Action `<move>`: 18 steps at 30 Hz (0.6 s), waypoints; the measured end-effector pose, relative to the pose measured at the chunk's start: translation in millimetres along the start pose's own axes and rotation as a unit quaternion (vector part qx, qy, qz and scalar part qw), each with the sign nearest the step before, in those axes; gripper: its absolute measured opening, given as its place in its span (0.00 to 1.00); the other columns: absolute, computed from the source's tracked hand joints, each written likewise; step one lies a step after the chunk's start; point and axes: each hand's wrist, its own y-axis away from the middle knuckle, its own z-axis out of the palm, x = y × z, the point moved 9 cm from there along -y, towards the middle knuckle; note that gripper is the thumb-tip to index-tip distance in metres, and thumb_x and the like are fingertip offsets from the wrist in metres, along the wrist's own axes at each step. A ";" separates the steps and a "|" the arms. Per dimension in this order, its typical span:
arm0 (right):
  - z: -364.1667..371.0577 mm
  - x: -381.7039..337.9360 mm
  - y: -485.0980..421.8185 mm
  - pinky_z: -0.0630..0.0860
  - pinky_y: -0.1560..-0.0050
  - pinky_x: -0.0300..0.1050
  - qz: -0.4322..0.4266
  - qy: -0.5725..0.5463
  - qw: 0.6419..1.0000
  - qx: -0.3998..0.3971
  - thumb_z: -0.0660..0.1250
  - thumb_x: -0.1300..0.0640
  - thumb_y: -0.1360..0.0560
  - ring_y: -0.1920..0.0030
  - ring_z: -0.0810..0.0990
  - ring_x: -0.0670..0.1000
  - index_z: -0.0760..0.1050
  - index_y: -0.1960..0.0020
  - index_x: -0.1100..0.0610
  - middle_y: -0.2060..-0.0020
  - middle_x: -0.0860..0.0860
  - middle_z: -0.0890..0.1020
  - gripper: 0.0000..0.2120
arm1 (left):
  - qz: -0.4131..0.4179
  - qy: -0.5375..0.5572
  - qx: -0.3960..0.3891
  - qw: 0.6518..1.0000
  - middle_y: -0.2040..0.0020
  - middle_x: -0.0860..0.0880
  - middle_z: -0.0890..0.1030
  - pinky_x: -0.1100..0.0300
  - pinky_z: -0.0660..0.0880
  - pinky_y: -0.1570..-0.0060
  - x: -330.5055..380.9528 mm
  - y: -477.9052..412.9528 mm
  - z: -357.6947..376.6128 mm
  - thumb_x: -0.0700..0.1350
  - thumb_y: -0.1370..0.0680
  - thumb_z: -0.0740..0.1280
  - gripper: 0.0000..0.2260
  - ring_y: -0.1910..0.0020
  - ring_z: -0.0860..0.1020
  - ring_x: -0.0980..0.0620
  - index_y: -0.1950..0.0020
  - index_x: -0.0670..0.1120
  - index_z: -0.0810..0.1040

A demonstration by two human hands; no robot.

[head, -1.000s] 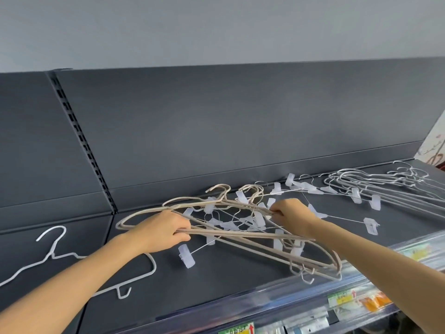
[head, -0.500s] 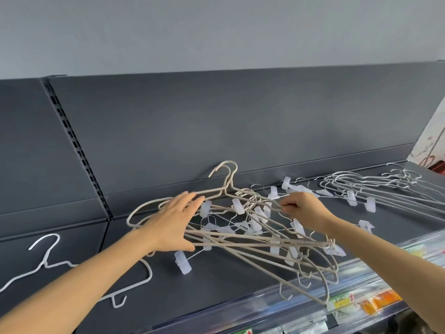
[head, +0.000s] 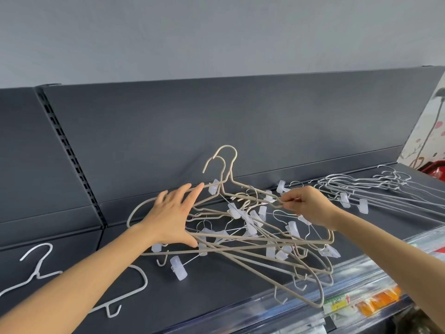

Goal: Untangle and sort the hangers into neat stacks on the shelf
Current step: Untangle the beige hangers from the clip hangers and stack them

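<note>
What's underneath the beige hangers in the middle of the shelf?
Thin wire clip hangers with clear plastic clips, tangled beneath and through the beige hangers on the dark shelf. The left hand covers part of the tangle, so what lies beneath its palm is hidden.

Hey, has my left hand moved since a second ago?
Yes. The left hand has opened and shifted right, farther from the shelf's slotted upright.

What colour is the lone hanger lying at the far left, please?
The hanger is white; head view.
</note>
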 end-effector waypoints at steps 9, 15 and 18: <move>-5.2 7.8 2.1 0.78 0.56 0.51 -0.008 -0.030 0.999 0.040 0.70 0.62 0.27 0.62 0.79 0.58 0.84 0.52 0.56 0.59 0.53 0.85 0.06 | 0.002 -0.049 -0.037 0.998 0.24 0.44 0.43 0.44 0.40 0.27 7.6 -2.6 4.4 0.73 0.42 0.68 0.62 0.23 0.44 0.44 0.28 0.55 0.25; -6.9 14.8 -2.1 0.74 0.62 0.48 -0.018 -0.036 0.998 0.038 0.70 0.63 0.27 0.67 0.74 0.51 0.84 0.53 0.55 0.62 0.54 0.85 0.07 | -0.047 0.136 -0.039 0.989 0.27 0.47 0.66 0.48 0.67 0.33 4.9 -16.1 -21.5 0.66 0.25 0.59 0.38 0.31 0.69 0.47 0.22 0.49 0.50; -5.6 15.4 -4.5 0.71 0.65 0.44 -0.022 -0.047 0.998 0.035 0.69 0.63 0.27 0.68 0.73 0.51 0.84 0.53 0.56 0.64 0.55 0.84 0.06 | -0.065 0.139 -0.020 0.988 0.42 0.48 0.78 0.48 0.76 0.47 3.4 -30.9 -31.1 0.61 0.20 0.56 0.22 0.48 0.78 0.50 0.35 0.47 0.69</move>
